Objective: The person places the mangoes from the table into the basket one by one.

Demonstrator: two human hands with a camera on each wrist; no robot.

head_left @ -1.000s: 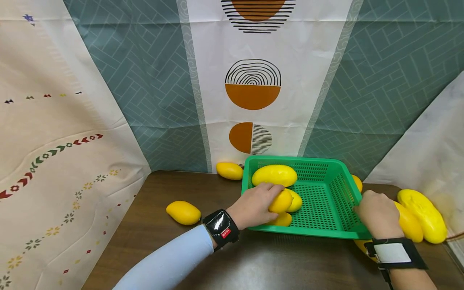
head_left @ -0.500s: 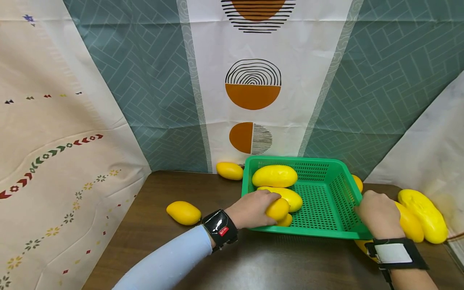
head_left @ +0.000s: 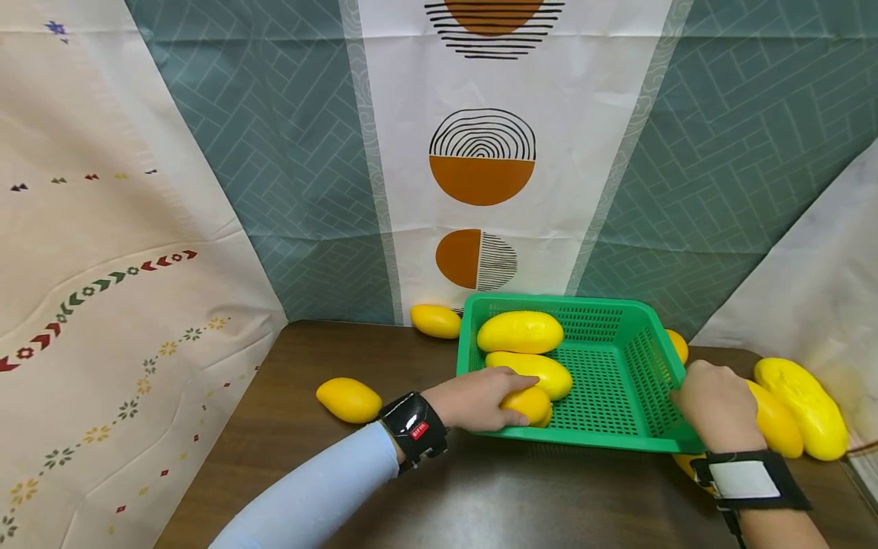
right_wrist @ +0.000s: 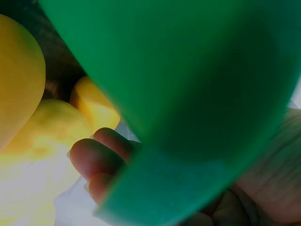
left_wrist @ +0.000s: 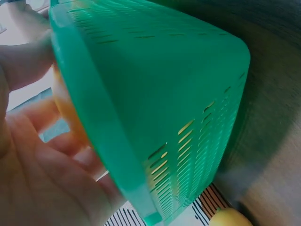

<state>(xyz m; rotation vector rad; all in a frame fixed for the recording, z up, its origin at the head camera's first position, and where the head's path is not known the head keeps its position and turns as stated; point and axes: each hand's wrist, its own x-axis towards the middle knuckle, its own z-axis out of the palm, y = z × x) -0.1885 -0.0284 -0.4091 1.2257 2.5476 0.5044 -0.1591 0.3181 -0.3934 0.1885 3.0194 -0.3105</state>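
My left hand [head_left: 473, 398] reaches over the left rim of a green plastic basket [head_left: 597, 436] and holds a yellow mango [head_left: 527, 404] at its front left corner. The thumb and fingers lie around that mango, and another yellow fruit shows partly beneath it. Behind it in the basket rest two long yellow melons, one [head_left: 538, 370] near the hand and one [head_left: 520, 332] at the back. In the left wrist view the basket's rim hides much of the held mango. My right hand [head_left: 720, 404] grips the basket's right rim, its fingertips [right_wrist: 94, 157] curled round the edge in the right wrist view.
A loose mango [head_left: 350, 400] lies on the brown table [head_left: 288, 473] at left, and another [head_left: 436, 321] sits behind the basket's left corner. To the right lie a long yellow melon [head_left: 802, 408] and more yellow fruit [head_left: 777, 419]. A patterned curtain [head_left: 480, 252] hangs behind.
My left hand has lowered the mango toward the basket's front left corner, uncovering more of the nearer melon. Its index finger has straightened. The right hand keeps its grip on the rim.
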